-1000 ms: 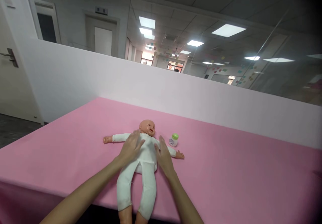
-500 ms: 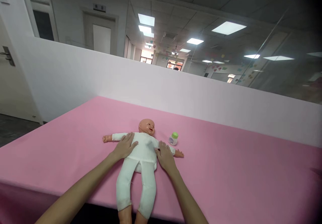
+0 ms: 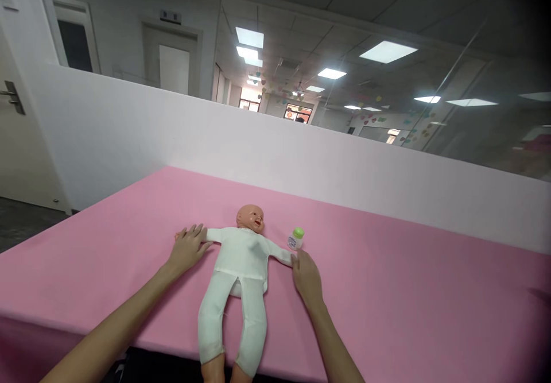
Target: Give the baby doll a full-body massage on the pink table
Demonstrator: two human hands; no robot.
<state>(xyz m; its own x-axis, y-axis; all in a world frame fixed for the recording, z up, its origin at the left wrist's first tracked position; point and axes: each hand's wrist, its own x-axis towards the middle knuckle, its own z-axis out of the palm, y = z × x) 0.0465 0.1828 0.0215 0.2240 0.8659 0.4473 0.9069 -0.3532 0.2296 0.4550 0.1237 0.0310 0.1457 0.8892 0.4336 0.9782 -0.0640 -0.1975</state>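
Observation:
A baby doll in a white top and trousers lies on its back, arms spread, with its bare lower legs toward the near edge. My left hand lies over the doll's forearm and wrist on the left, thumb apart from the other fingers. At the doll's other arm, my right hand has its fingers bent together over the sleeve end, hiding the doll's hand. A small jar with a green lid stands just beyond my right hand.
The pink-covered table meets a low white wall at its far side, with glass above it. A door is at the far left. The table's near edge runs below the doll's knees.
My left hand has moved left from the doll's chest and shoulder to its wrist. My right hand has slid right, from the upper arm to the doll's hand. The doll's arms remain outstretched.

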